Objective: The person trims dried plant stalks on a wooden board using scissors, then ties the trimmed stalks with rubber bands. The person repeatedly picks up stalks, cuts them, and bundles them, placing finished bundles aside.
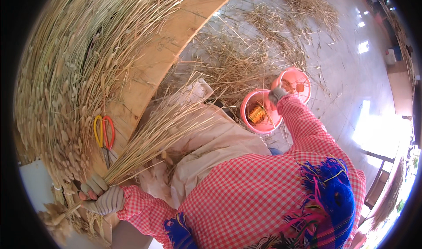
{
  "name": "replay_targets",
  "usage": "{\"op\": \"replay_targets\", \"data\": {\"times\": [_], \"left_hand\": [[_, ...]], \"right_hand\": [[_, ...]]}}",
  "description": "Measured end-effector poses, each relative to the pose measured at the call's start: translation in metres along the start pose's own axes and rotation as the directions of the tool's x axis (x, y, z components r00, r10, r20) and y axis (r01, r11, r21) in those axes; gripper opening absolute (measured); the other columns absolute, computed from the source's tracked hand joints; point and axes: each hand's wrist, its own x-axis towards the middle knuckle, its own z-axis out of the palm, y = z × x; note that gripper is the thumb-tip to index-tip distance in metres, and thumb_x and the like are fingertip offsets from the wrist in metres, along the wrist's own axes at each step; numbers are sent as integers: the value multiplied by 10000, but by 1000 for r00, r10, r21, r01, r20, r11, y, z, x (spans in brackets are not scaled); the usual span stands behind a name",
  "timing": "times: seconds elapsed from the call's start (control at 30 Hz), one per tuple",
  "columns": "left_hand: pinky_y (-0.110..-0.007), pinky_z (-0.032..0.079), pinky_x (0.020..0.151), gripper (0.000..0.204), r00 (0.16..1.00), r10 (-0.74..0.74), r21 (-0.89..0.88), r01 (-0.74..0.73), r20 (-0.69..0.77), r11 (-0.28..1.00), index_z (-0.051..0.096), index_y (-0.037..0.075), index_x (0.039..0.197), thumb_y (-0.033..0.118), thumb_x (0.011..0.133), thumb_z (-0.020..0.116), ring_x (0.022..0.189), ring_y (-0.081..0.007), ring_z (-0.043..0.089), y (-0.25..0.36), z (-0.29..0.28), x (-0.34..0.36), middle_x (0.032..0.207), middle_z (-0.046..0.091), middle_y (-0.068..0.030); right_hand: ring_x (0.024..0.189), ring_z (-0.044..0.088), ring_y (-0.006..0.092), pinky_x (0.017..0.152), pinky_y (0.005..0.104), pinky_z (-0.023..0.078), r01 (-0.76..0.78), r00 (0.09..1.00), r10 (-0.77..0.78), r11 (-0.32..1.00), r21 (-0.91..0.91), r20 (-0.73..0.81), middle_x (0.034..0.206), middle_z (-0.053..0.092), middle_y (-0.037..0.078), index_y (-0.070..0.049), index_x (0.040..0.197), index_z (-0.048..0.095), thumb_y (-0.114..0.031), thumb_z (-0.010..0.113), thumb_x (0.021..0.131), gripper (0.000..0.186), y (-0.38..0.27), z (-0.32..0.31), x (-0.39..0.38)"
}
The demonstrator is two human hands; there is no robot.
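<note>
My left hand, in a striped fingerless work glove, is closed around a bundle of dried grass stalks. The stalks fan out up and to the right across my lap, and the seed heads stick out past the hand at lower left. Stretched far forward, my gloved right hand is at the rims of two pink buckets, and its fingers are too small and hidden to make out. The nearer bucket holds a shiny gold-orange coil. Reddish-brown items lie in the farther bucket.
A wooden board on my left bears a large heap of dried bunny-tail grass. Scissors with one yellow and one red handle lie at its edge. Loose straw litters the grey floor. A pale cloth covers my lap.
</note>
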Motion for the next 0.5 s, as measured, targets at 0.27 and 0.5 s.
{"op": "replay_targets", "data": {"times": [0.27,0.5], "left_hand": [[-318,324,382,430,999,-13,-96,18,51,995,603,27,928,418,976,430,436,-152,426,15,-44,-9,662,543,-50],[-338,360,457,431,996,92,9,-92,13,996,603,13,989,417,971,453,503,-153,454,6,-36,-14,737,575,-49]], "right_hand": [[846,673,343,845,413,523,93,855,56,962,258,-516,909,688,175,-112,982,694,-281,474,899,290,21,-198,14],[785,630,174,712,328,512,745,395,114,540,391,-911,911,684,104,-72,1147,612,-156,560,891,274,51,-235,74]]}}
